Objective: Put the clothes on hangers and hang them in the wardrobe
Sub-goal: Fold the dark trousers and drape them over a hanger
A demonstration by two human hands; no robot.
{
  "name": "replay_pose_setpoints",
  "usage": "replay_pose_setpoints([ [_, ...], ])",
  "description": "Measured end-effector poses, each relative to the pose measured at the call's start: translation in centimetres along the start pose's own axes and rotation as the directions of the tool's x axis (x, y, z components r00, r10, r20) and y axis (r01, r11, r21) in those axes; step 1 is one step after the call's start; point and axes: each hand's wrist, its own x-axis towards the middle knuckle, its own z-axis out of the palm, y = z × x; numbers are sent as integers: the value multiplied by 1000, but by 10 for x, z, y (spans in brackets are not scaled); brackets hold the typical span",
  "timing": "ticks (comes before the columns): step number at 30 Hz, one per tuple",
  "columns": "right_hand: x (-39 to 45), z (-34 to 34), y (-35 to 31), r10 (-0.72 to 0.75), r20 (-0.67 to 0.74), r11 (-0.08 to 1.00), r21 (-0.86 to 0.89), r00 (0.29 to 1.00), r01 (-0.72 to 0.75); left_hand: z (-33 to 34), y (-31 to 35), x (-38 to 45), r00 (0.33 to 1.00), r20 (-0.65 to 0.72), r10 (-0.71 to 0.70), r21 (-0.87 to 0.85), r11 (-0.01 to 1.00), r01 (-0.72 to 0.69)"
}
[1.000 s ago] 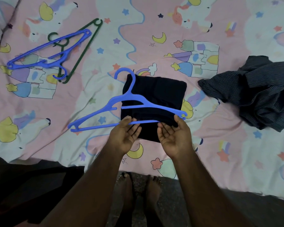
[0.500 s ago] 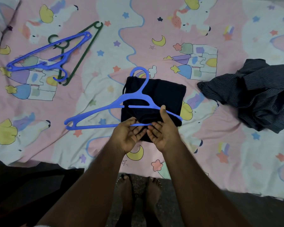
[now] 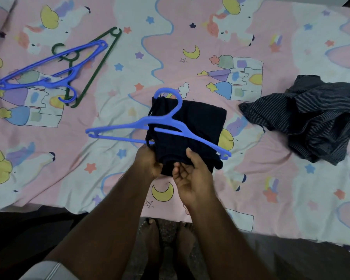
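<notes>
Two hands meet at the near edge of a folded black garment point(image 3: 202, 126) lying on the cartoon-print bedsheet point(image 3: 271, 188). The left hand point(image 3: 150, 164) closes its grip on the garment's near-left corner; the right hand point(image 3: 192, 176) pinches the near hem, thumb on top. A blue hanger point(image 3: 166, 126) lies across the garment. Far left lie another blue hanger point(image 3: 53, 71) and a green hanger point(image 3: 97, 65), overlapping. A crumpled striped shirt point(image 3: 319, 118) sits right.
</notes>
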Motion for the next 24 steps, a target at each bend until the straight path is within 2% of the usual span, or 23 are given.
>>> replay_pose_setpoints([
  [2,1,-5,-1,-18,13,999,-32,1000,19,5,4,6,999,-11,-52,-43,998,52],
  [4,4,-6,-2,-31,27,998,-52,999,32,8,7,13,996,-13,-92,8,996,92],
  [6,10,-9,-4,-46,25,997,-68,999,47,12,10,20,996,-29,-88,118,989,90],
  [8,20,-15,-4,-50,-24,989,-139,998,47,10,14,26,991,-129,-20,334,940,63],
  [10,27,-27,-5,-3,-105,955,-297,994,-28,2,20,30,978,-199,65,496,867,43],
  [11,27,-32,-5,38,-136,911,-403,990,-91,-2,23,32,975,-209,71,500,865,44],
  [13,22,-37,-6,66,-151,768,-623,986,-146,-5,26,25,979,-201,21,442,894,72],
  [14,20,-36,-9,7,-136,699,-708,991,-102,-4,25,21,984,-180,2,440,894,78],
  [16,22,-28,-23,-245,-34,593,-796,969,121,-1,16,15,995,-96,19,539,842,36],
  [17,27,-21,-33,-373,33,517,-822,927,238,2,9,11,997,-47,60,592,806,-21],
  [19,38,-5,-55,-553,183,265,-886,813,380,8,1,11,985,-8,171,685,719,-119],
  [21,55,9,-74,-600,304,-10,-928,740,373,11,1,17,965,-21,260,757,635,-154],
  [22,66,13,-81,-594,339,-110,-933,730,343,12,2,20,962,-13,273,767,620,-165],
  [24,84,19,-92,-551,363,-231,-932,752,281,7,7,25,966,15,258,751,635,-181],
])
